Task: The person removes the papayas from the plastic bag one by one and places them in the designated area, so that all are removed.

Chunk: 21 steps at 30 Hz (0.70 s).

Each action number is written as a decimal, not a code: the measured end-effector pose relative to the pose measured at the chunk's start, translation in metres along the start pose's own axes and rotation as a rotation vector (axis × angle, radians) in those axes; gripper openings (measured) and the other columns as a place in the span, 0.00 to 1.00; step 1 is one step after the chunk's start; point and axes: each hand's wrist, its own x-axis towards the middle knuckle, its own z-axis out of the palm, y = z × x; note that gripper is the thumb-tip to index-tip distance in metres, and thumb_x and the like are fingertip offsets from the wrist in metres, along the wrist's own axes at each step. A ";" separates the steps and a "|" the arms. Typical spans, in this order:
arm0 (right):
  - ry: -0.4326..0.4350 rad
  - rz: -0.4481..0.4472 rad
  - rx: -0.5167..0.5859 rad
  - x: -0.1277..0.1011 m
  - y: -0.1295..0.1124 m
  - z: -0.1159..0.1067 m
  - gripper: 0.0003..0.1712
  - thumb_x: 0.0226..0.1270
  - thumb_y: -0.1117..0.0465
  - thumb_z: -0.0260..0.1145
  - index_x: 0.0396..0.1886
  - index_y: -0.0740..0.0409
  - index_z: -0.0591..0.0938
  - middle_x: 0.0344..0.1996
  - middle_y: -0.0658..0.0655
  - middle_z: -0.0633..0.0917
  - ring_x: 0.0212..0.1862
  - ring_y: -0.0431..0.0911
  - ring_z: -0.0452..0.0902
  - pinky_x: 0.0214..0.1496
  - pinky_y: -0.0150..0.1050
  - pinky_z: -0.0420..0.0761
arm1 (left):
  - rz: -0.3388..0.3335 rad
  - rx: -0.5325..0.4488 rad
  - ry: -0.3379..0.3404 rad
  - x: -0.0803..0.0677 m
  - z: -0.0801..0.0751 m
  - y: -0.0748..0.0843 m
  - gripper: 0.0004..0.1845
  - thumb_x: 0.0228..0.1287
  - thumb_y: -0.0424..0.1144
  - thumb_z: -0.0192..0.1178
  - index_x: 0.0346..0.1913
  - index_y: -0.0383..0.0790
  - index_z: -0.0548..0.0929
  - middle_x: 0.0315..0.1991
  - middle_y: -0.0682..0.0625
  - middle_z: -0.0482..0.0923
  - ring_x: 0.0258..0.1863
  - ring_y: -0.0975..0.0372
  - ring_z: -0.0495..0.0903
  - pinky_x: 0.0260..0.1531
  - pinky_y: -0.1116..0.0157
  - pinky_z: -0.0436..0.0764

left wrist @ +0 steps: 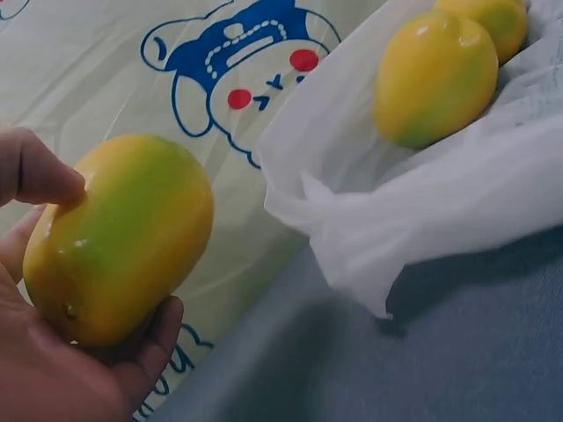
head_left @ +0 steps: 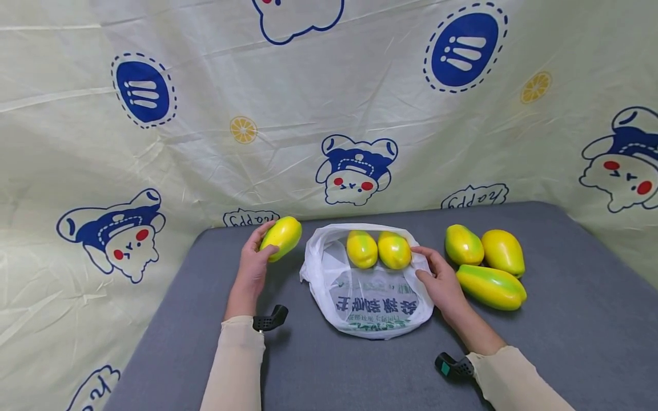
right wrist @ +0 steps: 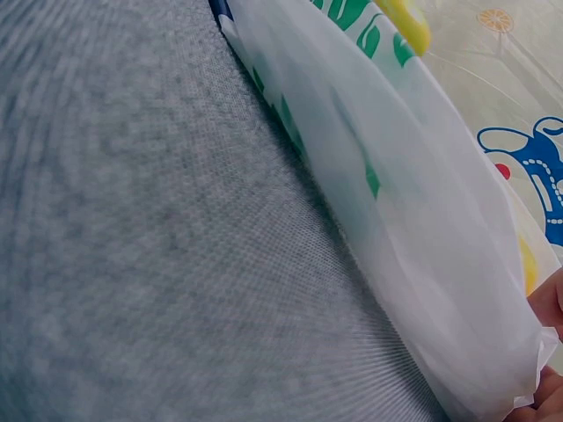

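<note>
My left hand (head_left: 253, 266) holds a yellow-green papaya (head_left: 284, 237) to the left of a white plastic bag (head_left: 320, 299). In the left wrist view, thumb and fingers curl round that papaya (left wrist: 132, 237), which is apart from the bag. The bag lies with its mouth spread wide and printed lettering showing inside. Two papayas, one on the left (head_left: 362, 251) and one on the right (head_left: 394, 252), sit side by side at its far end. At the bag's right rim, my right hand (head_left: 445, 286) pinches the plastic; its fingertips (right wrist: 547, 299) show only partly in the right wrist view.
Right of the bag, three more papayas lie grouped together: one at the back left (head_left: 464, 244), one at the back right (head_left: 504, 252) and a longer one in front (head_left: 490, 286). They stand on a grey cloth-covered table (head_left: 360, 371). A printed curtain (head_left: 288, 171) hangs behind it.
</note>
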 end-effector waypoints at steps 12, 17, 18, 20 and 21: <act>0.002 -0.007 0.000 0.000 0.000 0.001 0.29 0.73 0.67 0.52 0.73 0.53 0.66 0.75 0.63 0.64 0.71 0.61 0.60 0.75 0.63 0.60 | -0.098 0.112 0.034 0.005 -0.018 -0.013 0.32 0.61 0.26 0.55 0.70 0.45 0.71 0.72 0.46 0.64 0.63 0.53 0.63 0.58 0.60 0.66; -0.002 -0.006 -0.004 -0.001 -0.001 0.001 0.29 0.73 0.67 0.52 0.73 0.53 0.66 0.75 0.63 0.64 0.70 0.61 0.60 0.75 0.63 0.60 | -0.118 0.173 0.038 0.006 -0.022 -0.016 0.32 0.61 0.27 0.56 0.69 0.45 0.72 0.72 0.46 0.64 0.64 0.52 0.61 0.60 0.59 0.65; -0.005 -0.005 -0.005 -0.001 -0.001 0.001 0.29 0.74 0.67 0.52 0.73 0.53 0.66 0.75 0.63 0.64 0.70 0.61 0.60 0.75 0.63 0.60 | -0.121 0.186 0.038 0.006 -0.022 -0.017 0.32 0.60 0.27 0.56 0.69 0.45 0.72 0.72 0.46 0.64 0.65 0.52 0.61 0.61 0.58 0.65; -0.007 -0.002 -0.006 -0.002 -0.001 0.001 0.29 0.74 0.67 0.52 0.73 0.53 0.66 0.75 0.63 0.64 0.71 0.61 0.59 0.76 0.64 0.59 | -0.128 0.209 0.038 0.005 -0.022 -0.017 0.32 0.60 0.27 0.56 0.69 0.45 0.72 0.73 0.46 0.64 0.65 0.51 0.61 0.61 0.57 0.64; -0.008 -0.002 -0.006 -0.002 -0.001 0.001 0.29 0.74 0.67 0.52 0.73 0.53 0.66 0.76 0.63 0.64 0.72 0.61 0.59 0.76 0.64 0.59 | -0.133 0.219 0.037 0.005 -0.022 -0.017 0.32 0.60 0.28 0.56 0.69 0.46 0.73 0.73 0.46 0.64 0.65 0.51 0.61 0.62 0.57 0.64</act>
